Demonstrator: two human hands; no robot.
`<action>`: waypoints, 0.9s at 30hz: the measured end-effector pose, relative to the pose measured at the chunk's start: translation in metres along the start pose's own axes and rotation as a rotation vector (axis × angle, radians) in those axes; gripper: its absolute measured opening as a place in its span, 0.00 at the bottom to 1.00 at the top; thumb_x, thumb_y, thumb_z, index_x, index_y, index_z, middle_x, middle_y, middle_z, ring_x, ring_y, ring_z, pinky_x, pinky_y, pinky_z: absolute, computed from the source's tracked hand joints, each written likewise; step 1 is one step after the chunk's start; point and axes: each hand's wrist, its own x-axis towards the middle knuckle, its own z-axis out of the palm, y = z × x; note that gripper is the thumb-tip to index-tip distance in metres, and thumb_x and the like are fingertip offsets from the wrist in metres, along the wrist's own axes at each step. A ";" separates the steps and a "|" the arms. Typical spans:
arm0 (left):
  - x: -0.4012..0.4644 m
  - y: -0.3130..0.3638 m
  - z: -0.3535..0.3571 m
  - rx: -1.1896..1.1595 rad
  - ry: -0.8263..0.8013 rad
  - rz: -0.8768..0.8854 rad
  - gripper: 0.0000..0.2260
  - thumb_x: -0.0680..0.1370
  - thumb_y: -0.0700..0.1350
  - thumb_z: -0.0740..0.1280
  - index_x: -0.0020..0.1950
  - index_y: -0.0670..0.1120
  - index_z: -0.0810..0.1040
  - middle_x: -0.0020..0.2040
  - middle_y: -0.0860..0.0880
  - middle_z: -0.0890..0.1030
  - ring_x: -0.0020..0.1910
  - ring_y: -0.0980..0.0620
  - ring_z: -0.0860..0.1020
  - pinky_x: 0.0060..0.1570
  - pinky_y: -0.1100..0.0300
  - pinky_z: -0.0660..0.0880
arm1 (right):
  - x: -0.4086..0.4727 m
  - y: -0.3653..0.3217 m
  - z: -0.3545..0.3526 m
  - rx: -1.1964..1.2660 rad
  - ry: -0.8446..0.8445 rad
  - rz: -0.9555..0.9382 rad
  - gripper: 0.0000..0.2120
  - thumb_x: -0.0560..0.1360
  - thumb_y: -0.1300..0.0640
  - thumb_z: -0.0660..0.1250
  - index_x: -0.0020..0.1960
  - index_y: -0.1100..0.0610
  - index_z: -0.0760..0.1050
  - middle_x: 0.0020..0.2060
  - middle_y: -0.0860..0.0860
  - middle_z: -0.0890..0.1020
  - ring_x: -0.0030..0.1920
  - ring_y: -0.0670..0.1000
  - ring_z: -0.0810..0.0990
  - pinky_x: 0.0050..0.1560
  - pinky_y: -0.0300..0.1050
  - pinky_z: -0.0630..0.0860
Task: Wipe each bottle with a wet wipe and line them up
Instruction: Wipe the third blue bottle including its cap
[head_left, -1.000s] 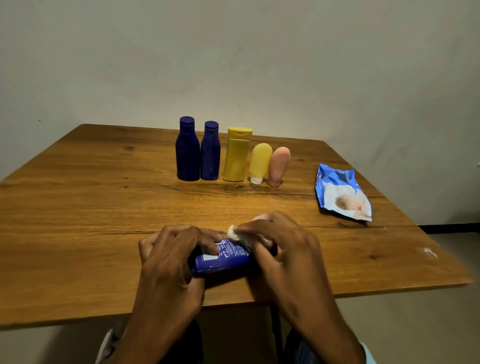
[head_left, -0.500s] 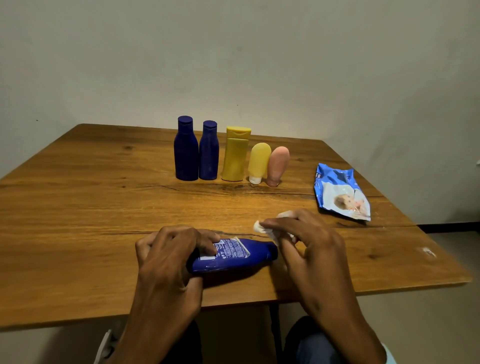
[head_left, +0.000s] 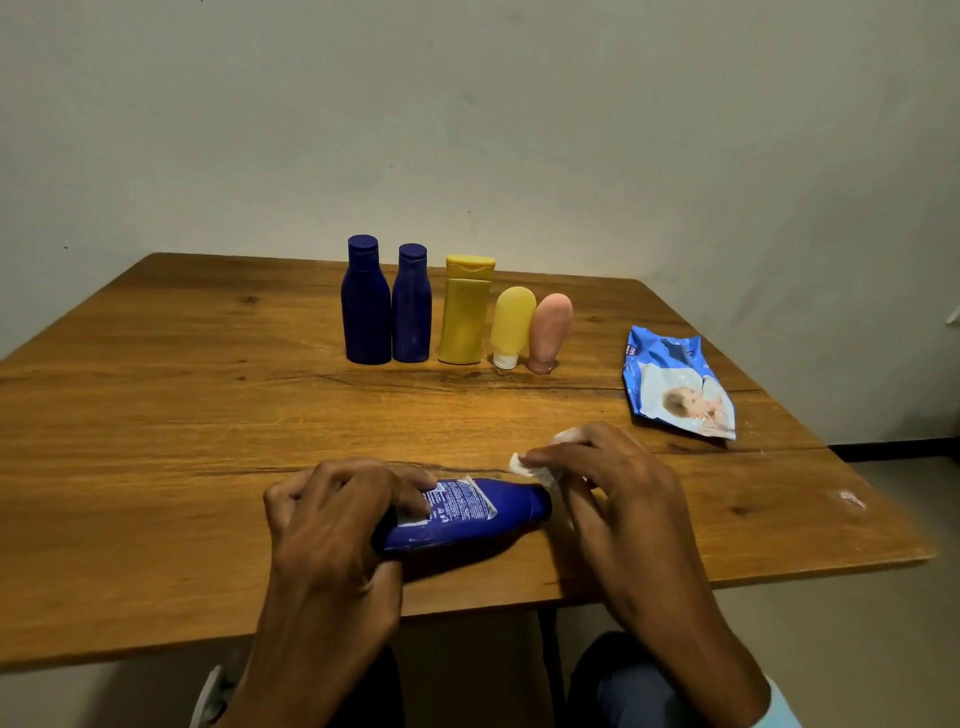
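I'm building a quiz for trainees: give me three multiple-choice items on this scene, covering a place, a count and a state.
1. Where is the wipes packet?
A. right side of the table
B. left side
C. on the floor

2. How many bottles stand in the back row?
A. three
B. five
C. seven

3. How is the blue bottle at the left hand?
A. upright
B. lying on its side
C. upside down

Key: 1 A, it lies right of the row. 2 B, two blue, two yellow, one pink. 3 B, cap toward the right hand, which holds the wet wipe.

The right hand (head_left: 613, 483), pinching the wet wipe (head_left: 521, 464), has slid off the lying blue bottle (head_left: 467, 514) past its cap.
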 end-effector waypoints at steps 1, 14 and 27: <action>0.000 0.000 0.000 0.001 0.005 0.001 0.26 0.59 0.34 0.73 0.54 0.52 0.76 0.57 0.52 0.85 0.61 0.53 0.76 0.56 0.59 0.61 | -0.002 -0.002 -0.001 0.036 0.014 0.001 0.16 0.75 0.65 0.71 0.57 0.47 0.86 0.52 0.41 0.80 0.56 0.42 0.77 0.53 0.36 0.74; -0.003 -0.002 0.001 0.017 -0.015 0.027 0.29 0.58 0.32 0.77 0.54 0.52 0.77 0.58 0.54 0.85 0.62 0.53 0.76 0.63 0.61 0.62 | 0.009 -0.015 0.011 0.012 -0.202 0.011 0.16 0.78 0.53 0.63 0.61 0.43 0.83 0.57 0.39 0.77 0.60 0.38 0.70 0.58 0.34 0.71; -0.003 -0.002 0.003 0.038 0.045 0.011 0.25 0.61 0.33 0.73 0.54 0.53 0.77 0.58 0.60 0.83 0.62 0.57 0.76 0.68 0.64 0.60 | -0.019 -0.023 0.002 0.130 0.093 0.126 0.22 0.76 0.62 0.70 0.62 0.38 0.80 0.56 0.36 0.78 0.58 0.38 0.77 0.53 0.32 0.77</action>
